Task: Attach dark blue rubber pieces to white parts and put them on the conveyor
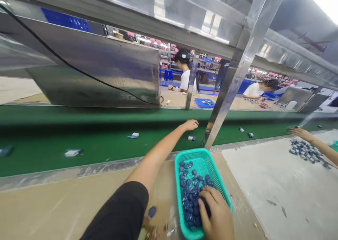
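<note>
My left hand (190, 125) reaches far out over the green conveyor belt (158, 121). Its fingers are curled together, and whatever they may hold is too small to make out. Just below that hand, a small blue-and-white piece (191, 138) lies on the belt. A turquoise plastic basket (177, 183) stands on the near worktop, partly filled with small dark blue pieces (190, 197). Inside its near right part, my right hand (218, 212) curls its fingers round a dark blue clump, mostly hidden by the hand.
More blue-and-white pieces (73, 152) lie spread along the belt. A slanted metal post (224, 99) rises beside the basket. On the right, a co-worker's hand (301, 133) extends over the belt near a pile of pieces (307, 151). People sit beyond the belt near a blue tray (200, 103).
</note>
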Motion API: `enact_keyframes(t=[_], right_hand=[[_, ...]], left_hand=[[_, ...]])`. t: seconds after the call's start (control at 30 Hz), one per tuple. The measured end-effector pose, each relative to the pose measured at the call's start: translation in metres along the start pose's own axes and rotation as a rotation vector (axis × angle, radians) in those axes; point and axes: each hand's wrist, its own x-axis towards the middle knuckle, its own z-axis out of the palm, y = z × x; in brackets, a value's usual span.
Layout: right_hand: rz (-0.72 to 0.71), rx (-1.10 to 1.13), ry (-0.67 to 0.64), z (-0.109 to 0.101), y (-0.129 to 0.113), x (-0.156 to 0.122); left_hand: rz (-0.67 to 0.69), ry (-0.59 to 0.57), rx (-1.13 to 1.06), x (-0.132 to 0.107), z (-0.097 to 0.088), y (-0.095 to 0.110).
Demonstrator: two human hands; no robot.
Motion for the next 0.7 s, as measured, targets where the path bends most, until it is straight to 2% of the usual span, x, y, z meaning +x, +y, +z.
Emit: enact_keyframes(t=[0.1, 0.2, 0.3, 0.37, 0.47, 0.6, 0.7], right_hand=[[-0.013, -0.015, -0.03, -0.002, 0.003, -0.002], [-0.066, -0.03, -0.033, -0.002, 0.012, -0.005], [-0.145, -0.061, -0.025, 0.0, 0.024, -0.007], [-0.197, -0.087, -0.024, 0.001, 0.03, -0.006], [-0.222, -0.123, -0.017, 0.002, 0.033, -0.005], [-0.25, -0.133, -0.018, 0.001, 0.039, -0.004], [-0.308, -0.077, -0.03, 0.002, 0.053, -0.001]], left_hand=[[-0.017, -0.052, 0.173, -0.023, -0.007, -0.026], [-0.048, -0.077, 0.321, -0.045, -0.004, -0.041], [-0.079, -0.055, 0.436, -0.06, 0.001, -0.049], [-0.11, -0.015, 0.496, -0.069, -0.003, -0.06], [-0.182, 0.052, 0.563, -0.092, -0.023, -0.09], [-0.266, 0.109, 0.608, -0.135, -0.055, -0.133], [-0.244, 0.116, 0.607, -0.154, -0.06, -0.141]])
